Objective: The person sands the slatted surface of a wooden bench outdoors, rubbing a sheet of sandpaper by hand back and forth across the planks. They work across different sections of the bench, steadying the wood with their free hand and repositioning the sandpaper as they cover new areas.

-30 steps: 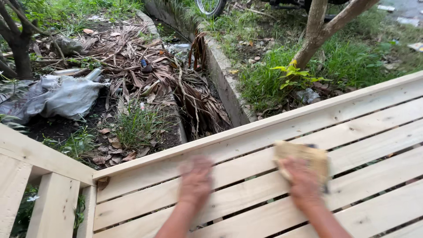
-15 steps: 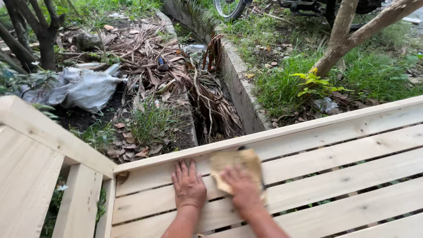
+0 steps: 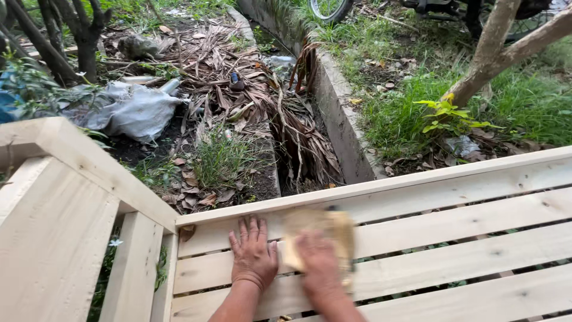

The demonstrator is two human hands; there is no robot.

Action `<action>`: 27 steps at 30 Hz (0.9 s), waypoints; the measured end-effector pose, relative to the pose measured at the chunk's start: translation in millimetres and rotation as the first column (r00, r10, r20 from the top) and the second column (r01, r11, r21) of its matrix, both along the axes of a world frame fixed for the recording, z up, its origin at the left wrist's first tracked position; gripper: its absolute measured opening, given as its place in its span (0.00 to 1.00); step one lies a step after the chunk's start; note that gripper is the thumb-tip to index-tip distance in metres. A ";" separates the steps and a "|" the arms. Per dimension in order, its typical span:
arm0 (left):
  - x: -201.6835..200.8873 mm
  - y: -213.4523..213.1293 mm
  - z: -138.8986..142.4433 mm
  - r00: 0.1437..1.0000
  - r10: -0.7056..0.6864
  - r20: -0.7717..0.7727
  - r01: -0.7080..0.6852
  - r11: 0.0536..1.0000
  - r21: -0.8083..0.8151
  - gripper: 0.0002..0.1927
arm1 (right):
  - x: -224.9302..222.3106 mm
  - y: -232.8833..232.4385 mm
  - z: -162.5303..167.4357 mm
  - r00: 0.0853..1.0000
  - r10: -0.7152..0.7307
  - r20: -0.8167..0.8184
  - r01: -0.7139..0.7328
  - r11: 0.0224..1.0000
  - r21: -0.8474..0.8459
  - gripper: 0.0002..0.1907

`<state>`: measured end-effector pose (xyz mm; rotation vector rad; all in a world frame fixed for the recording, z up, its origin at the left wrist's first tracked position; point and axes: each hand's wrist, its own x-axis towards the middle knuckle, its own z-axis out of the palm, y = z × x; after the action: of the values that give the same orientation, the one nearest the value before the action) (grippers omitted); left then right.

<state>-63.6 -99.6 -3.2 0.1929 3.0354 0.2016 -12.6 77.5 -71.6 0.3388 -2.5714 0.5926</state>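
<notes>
Two hands: both rest on the slatted wooden bench [image 3: 417, 238], near its left end.
Left hand [image 3: 253, 256]: flat, palm down, fingers spread and pointing away from the person; its grip is apart and holds nothing, only pressing the slat.
Right hand [image 3: 322, 262]: blurred, pressed down on a sheet of sandpaper [image 3: 319, 235]; whether its grip is clamped on the sheet or merely lies flat on it cannot be told.
Sandpaper position: tan sheet lying flat on the upper slats, just beside the left hand, partly covered by the right hand.
Sandpaper axis: edges too blurred to tell which side is longer.
Bench slats: pale, bare planks running left to right and rising slightly rightward, with narrow gaps between them.
Armrest [image 3: 77, 161]: thick pale rail at the left, close to the left hand, slanting toward the viewer.
Beyond the bench: dry palm fronds [image 3: 250, 101], a grey plastic bag [image 3: 134, 113], a concrete kerb [image 3: 339, 119], grass and a leaning tree trunk [image 3: 494, 53].
Far edge: a bicycle wheel [image 3: 328, 9] at the top.
</notes>
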 end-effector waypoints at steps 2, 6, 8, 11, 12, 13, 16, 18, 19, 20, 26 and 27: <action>1.5 -2.4 0.2 0.999 0.034 0.018 -0.034 0.999 -0.004 0.37 | -5.6 -21.2 -0.4 0.988 0.030 0.153 -0.039 0.998 0.056 0.38; 3.8 -2.4 5.1 0.999 0.034 -0.020 -0.035 0.999 -0.013 0.37 | -9.3 83.1 15.6 0.984 -0.068 0.164 0.084 0.992 -0.095 0.30; 4.5 0.1 7.3 0.999 0.025 -0.024 -0.026 0.999 -0.022 0.37 | -9.2 154.0 27.2 0.977 -0.213 0.032 0.213 0.977 -0.021 0.29; 4.8 2.6 9.0 1.000 0.019 -0.020 -0.020 0.999 -0.036 0.37 | -9.9 185.5 36.9 0.841 -0.522 0.143 0.488 0.845 0.217 0.22; 4.9 2.8 9.0 1.000 0.020 -0.015 -0.021 0.999 -0.041 0.37 | -8.8 170.8 36.7 0.848 -0.518 0.116 0.491 0.848 0.200 0.22; 4.7 2.4 8.9 1.000 0.024 -0.014 -0.025 0.999 -0.045 0.37 | -13.2 148.6 36.6 0.855 -0.511 0.084 0.492 0.852 0.180 0.22; 3.2 0.1 7.9 0.999 0.022 -0.032 -0.021 1.000 0.021 0.37 | -24.0 31.5 17.7 0.970 -0.231 0.069 0.229 0.973 0.043 0.34; 1.3 -1.3 7.4 1.000 0.024 -0.018 -0.024 0.999 0.046 0.36 | -20.0 -16.8 7.7 0.969 -0.078 0.234 0.070 0.997 0.041 0.37; 1.2 -1.3 7.1 1.000 0.023 -0.009 -0.023 0.998 0.062 0.35 | -18.0 -25.0 4.1 0.964 -0.009 0.266 -0.011 0.997 0.071 0.39; 0.2 -1.0 7.2 0.999 0.028 -0.021 -0.027 0.997 0.070 0.35 | -15.7 -21.1 1.9 0.969 -0.010 0.249 -0.014 0.995 0.095 0.40; 4.3 -1.0 8.1 0.998 0.036 -0.057 -0.033 0.998 0.060 0.36 | 2.3 151.1 18.6 0.964 -0.256 0.076 0.251 0.965 0.079 0.35; 4.8 -1.0 7.8 0.998 0.036 -0.051 -0.033 0.998 0.048 0.36 | 4.7 185.0 25.9 0.880 -0.416 0.227 0.390 0.908 0.152 0.30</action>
<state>-58.8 -100.6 4.6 0.1516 3.0895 0.2756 -7.8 262.5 -45.7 -0.2626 -2.8060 0.3676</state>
